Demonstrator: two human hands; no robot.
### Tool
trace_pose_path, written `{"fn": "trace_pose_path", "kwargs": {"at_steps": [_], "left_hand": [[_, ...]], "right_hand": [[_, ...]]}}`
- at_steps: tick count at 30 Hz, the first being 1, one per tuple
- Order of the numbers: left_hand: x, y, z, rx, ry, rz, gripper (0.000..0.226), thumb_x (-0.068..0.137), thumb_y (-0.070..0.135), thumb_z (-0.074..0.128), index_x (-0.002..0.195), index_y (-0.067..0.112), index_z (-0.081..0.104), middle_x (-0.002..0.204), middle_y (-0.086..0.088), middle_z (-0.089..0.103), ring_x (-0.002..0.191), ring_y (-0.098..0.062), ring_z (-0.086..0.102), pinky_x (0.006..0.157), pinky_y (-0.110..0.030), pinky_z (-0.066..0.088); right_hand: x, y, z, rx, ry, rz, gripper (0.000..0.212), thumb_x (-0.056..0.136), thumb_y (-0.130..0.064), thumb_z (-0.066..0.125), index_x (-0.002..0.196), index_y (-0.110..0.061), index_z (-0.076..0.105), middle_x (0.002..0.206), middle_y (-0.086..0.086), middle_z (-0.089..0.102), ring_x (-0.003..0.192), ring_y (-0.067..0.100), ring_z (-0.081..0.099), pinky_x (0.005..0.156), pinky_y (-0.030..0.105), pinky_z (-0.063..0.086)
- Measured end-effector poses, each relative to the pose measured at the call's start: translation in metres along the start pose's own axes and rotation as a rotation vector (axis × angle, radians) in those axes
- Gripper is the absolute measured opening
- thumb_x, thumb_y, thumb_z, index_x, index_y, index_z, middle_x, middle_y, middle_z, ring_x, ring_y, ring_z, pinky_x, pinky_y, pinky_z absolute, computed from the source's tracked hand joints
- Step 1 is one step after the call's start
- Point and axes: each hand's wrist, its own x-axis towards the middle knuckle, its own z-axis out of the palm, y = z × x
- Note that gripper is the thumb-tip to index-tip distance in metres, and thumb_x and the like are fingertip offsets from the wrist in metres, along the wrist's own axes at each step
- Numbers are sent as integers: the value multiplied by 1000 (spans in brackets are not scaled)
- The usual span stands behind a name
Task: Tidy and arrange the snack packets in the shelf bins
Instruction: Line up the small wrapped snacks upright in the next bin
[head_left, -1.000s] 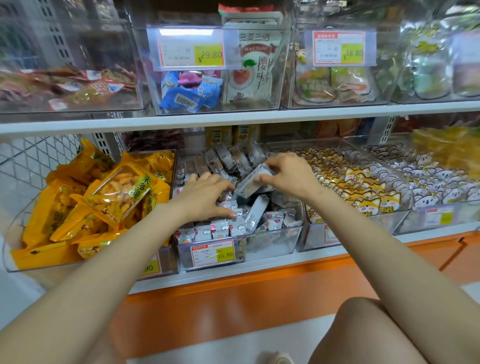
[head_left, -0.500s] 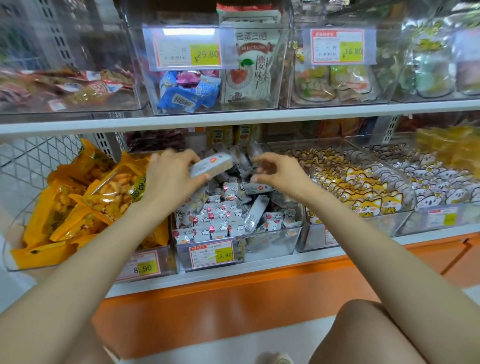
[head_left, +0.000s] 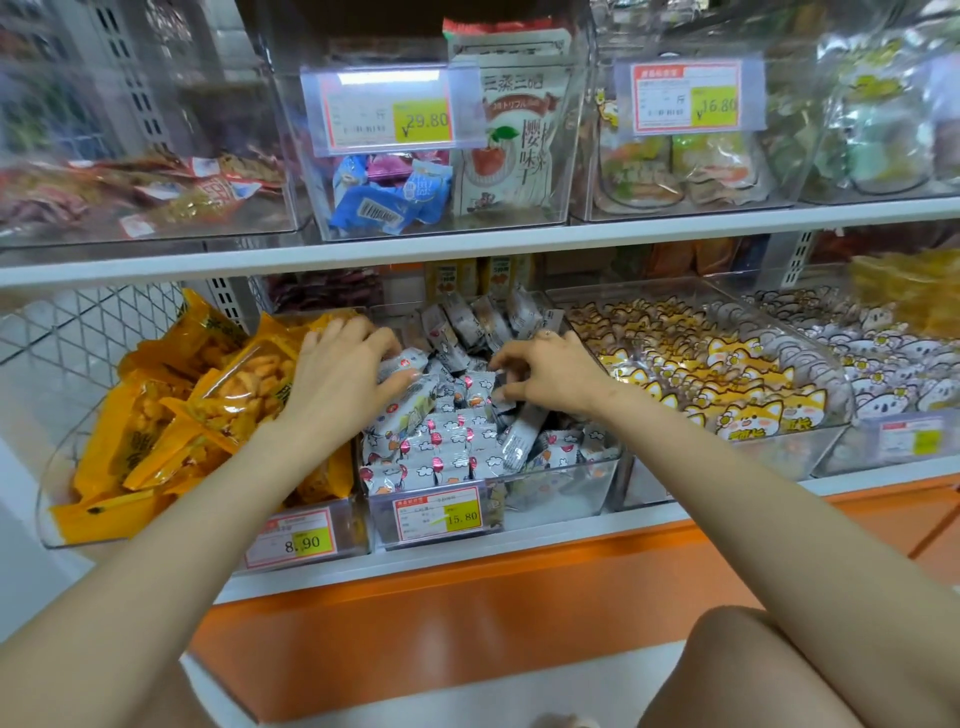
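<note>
Head view: reaching into crowded middle bin (head_left: 561, 493).
Left hand (head_left: 340, 379) gripping packet (head_left: 404, 362) near left wall; right hand (head_left: 553, 376) curled, grip unclear.

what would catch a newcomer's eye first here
The left hand grips one of the small grey-and-white snack packets in the clear plastic middle bin. The right hand is among them too, fingers curled. Bright orange-yellow snack bags fill the bin to its left.
</note>
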Motion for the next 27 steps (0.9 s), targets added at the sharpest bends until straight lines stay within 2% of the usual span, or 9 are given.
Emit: {"fn": "trace_pose_path", "kwargs": {"at_steps": [2, 5, 9, 11, 13, 16, 18, 22, 27], "left_hand": [[2, 8, 0, -80, -3, 140, 39, 88, 43, 57, 120, 21, 54, 121, 0, 53, 116, -20, 42, 94, -33, 29], [6, 23, 6, -130, -153, 309, 54, 84, 49, 59, 130, 25, 44, 132, 6, 47, 125, -12, 36, 99, -30, 25], [11, 33, 17, -52, -313, 310, 73, 77, 62, 59, 136, 25, 35, 138, 6, 44, 128, -13, 36, 100, -31, 24], [14, 33, 20, -43, -309, 296, 71, 79, 63, 56, 135, 25, 36, 137, 6, 45, 126, -14, 38, 99, -33, 26], [18, 36, 24, -53, -282, 276, 58, 86, 55, 51, 134, 25, 38, 135, 4, 45, 126, -16, 38, 98, -34, 26], [25, 41, 29, -21, -262, 246, 37, 93, 42, 48, 126, 25, 46, 130, 3, 49, 123, -18, 40, 95, -34, 27], [28, 41, 31, -21, -267, 235, 29, 93, 39, 52, 117, 23, 50, 122, 3, 55, 117, -19, 45, 92, -34, 28], [28, 40, 31, -43, -262, 216, 27, 92, 38, 53, 110, 19, 48, 100, -2, 59, 100, -22, 51, 86, -31, 27], [30, 36, 34, -81, -293, 208, 26, 92, 38, 54, 111, 21, 48, 104, -1, 59, 102, -20, 51, 87, -30, 28]], "right_hand": [[2, -4, 2, 10, 17, 10, 42, 85, -50, 60, 120, -28, 58, 103, -3, 65, 111, 20, 49, 97, 36, 26], [5, -11, 10, -21, 58, 9, 42, 86, -50, 59, 118, -24, 61, 105, -2, 68, 108, 20, 54, 98, 36, 28], [9, -8, 13, 128, 73, 24, 37, 83, -47, 65, 111, -24, 66, 96, -4, 72, 104, 18, 60, 100, 36, 33], [10, -8, 14, 113, 32, 22, 37, 82, -48, 65, 112, -26, 66, 99, -6, 71, 106, 17, 58, 98, 36, 29], [10, -10, 13, 85, -2, 10, 36, 83, -47, 64, 114, -27, 65, 101, -6, 71, 107, 16, 56, 96, 35, 26], [12, -5, 11, 64, -48, -19, 31, 85, -28, 66, 116, -27, 63, 100, -10, 71, 110, 13, 55, 94, 33, 26], [13, 1, 7, -72, -138, -78, 34, 83, -25, 67, 116, -28, 63, 108, -9, 68, 114, 13, 52, 96, 32, 25], [12, 6, -3, -334, -383, -191, 44, 76, -41, 72, 119, -36, 62, 125, -1, 50, 124, 16, 34, 101, 36, 22], [20, 3, 0, -656, -488, -319, 52, 83, -52, 60, 127, -25, 58, 130, -2, 52, 131, 17, 28, 106, 43, 20]]}}
